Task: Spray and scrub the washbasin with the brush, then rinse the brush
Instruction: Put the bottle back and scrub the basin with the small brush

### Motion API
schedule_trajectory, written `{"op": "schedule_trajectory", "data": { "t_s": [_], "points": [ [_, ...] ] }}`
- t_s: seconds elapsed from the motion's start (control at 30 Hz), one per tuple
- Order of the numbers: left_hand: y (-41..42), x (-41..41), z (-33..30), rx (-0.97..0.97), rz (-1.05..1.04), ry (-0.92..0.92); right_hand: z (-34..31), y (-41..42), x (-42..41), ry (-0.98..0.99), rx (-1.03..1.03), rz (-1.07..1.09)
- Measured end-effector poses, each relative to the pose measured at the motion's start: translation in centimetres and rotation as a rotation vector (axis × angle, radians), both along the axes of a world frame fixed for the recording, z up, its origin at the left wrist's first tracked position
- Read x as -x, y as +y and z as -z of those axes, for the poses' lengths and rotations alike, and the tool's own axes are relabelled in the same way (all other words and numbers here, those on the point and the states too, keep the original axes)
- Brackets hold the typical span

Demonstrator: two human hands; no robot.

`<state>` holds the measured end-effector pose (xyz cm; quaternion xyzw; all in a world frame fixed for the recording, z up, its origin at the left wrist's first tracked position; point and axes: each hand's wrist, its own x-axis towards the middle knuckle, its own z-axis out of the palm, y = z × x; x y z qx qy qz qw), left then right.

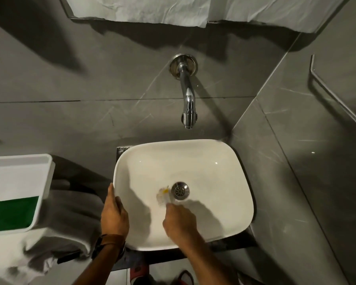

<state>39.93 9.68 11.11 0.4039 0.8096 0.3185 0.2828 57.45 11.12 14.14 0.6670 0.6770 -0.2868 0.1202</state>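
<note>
A white rectangular washbasin (214, 161) sits against the grey tiled wall, its metal drain (180, 190) near the middle. My right hand (180, 221) is inside the bowl, closed around a small brush (163, 195) whose pale, blurred head with a yellow spot touches the basin floor just left of the drain. On the basin's left rim rests my left hand (114, 214), fingers curled over the edge. A chrome tap (188, 103) juts from the wall above the basin; no water runs from it.
A white container (19, 173) with a green panel stands at the left. Grey and white cloth (70, 219) lies between it and the basin. White paper or cloth (152, 11) hangs at the top. A metal rail (337, 95) runs along the right wall.
</note>
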Motion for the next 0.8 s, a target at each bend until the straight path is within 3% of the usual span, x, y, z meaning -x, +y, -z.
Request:
{"op": "schedule_trajectory", "data": {
  "t_s": [0.1,0.23,0.43,0.63,0.8],
  "points": [
    [0.1,0.0,0.1,-0.003,-0.009,-0.001,0.0,3.4,-1.1,-0.032,-0.046,0.057],
    [0.0,0.1,0.1,-0.002,-0.016,-0.012,0.1,0.5,-5.0,-0.095,-0.050,0.140],
    [0.1,0.1,0.2,0.003,-0.020,-0.004,0.9,-0.6,0.2,-0.061,-0.048,-0.025],
    [0.1,0.1,-0.1,0.009,-0.013,-0.011,1.0,2.0,-2.9,-0.173,-0.136,0.137],
    [0.1,0.1,0.0,0.026,-0.011,-0.015,1.1,-0.5,-1.5,-0.146,-0.058,0.060]
  ]
}}
